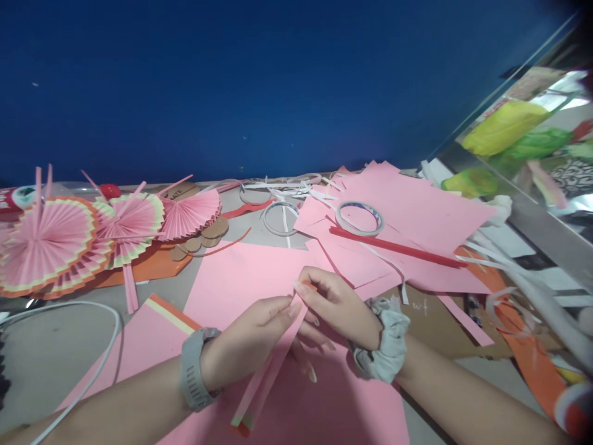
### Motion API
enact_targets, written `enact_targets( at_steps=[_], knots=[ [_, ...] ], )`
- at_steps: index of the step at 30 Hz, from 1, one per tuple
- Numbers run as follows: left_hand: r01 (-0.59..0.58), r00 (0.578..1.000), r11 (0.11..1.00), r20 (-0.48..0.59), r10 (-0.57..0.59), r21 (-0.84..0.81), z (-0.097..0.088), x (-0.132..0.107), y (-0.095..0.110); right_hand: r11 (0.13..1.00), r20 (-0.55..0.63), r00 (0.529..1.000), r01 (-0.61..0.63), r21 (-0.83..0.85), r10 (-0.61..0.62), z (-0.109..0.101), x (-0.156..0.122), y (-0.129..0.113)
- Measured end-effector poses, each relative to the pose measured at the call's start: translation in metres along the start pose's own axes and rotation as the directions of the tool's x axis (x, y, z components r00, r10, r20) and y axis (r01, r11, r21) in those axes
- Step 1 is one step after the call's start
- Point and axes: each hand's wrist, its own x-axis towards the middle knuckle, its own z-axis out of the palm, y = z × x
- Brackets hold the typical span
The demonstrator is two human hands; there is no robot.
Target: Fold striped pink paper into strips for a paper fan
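Note:
Between my two hands is a narrow folded strip of pink paper (269,377), with orange and yellow at its lower end. My left hand (264,321) pinches it near the upper part. At its top end, thumb and fingers of my right hand (327,303) are closed on it, with the lower fingers stretched below. The strip slants down toward me. Under my hands lie large pink paper sheets (241,272). One sheet at the left has an orange and yellow striped edge (173,314).
Pleated paper fans (50,247) stand at the left beside round brown discs (215,228). Tape rolls (360,218) and a red strip (398,247) lie on pink paper at the back. A white cable (115,327) curves at left. A blue panel (241,86) rises behind.

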Motion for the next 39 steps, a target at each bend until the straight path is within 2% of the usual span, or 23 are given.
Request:
enact_targets(
  at_steps=[6,10,14,21,24,29,32,36,39],
  knots=[
    [-0.021,0.999,1.0,-0.033,0.022,0.021,-0.004,0.001,-0.003,0.999,0.049,0.998,0.027,0.024,-0.028,0.0,0.0,-0.003],
    [-0.014,0.998,1.0,-0.064,0.015,0.019,-0.003,0.002,-0.001,0.997,-0.004,0.999,0.052,-0.061,-0.052,0.0,0.001,-0.004],
    [-0.023,0.995,1.0,-0.093,0.025,0.017,-0.001,0.001,-0.002,0.998,-0.015,0.998,0.06,-0.018,-0.06,0.001,0.001,-0.003],
    [-0.028,0.995,0.999,-0.097,0.032,0.046,-0.005,0.002,-0.007,1.0,0.028,1.0,0.002,0.01,-0.002,0.0,0.0,0.0],
    [-0.019,0.998,0.999,-0.052,0.021,0.039,-0.005,0.001,-0.003,0.999,0.024,1.0,0.005,0.032,-0.006,-0.002,0.002,0.001],
    [0.071,0.997,0.996,0.031,-0.069,-0.058,-0.001,-0.001,0.0,0.997,-0.108,0.992,0.067,-0.03,-0.07,-0.004,0.005,0.002],
    [0.055,0.992,0.987,0.116,-0.038,-0.148,0.003,-0.002,-0.001,0.997,-0.102,0.992,0.074,-0.006,-0.074,-0.005,0.006,0.002],
    [0.079,0.962,0.956,0.272,0.001,-0.283,0.009,-0.004,0.0,0.996,-0.087,0.992,0.091,0.026,-0.088,-0.007,0.006,0.003],
    [0.089,0.941,0.949,0.339,0.02,-0.304,0.011,-0.007,-0.001,0.996,-0.091,0.993,0.076,0.052,-0.071,-0.009,0.008,0.003]
  ],
)
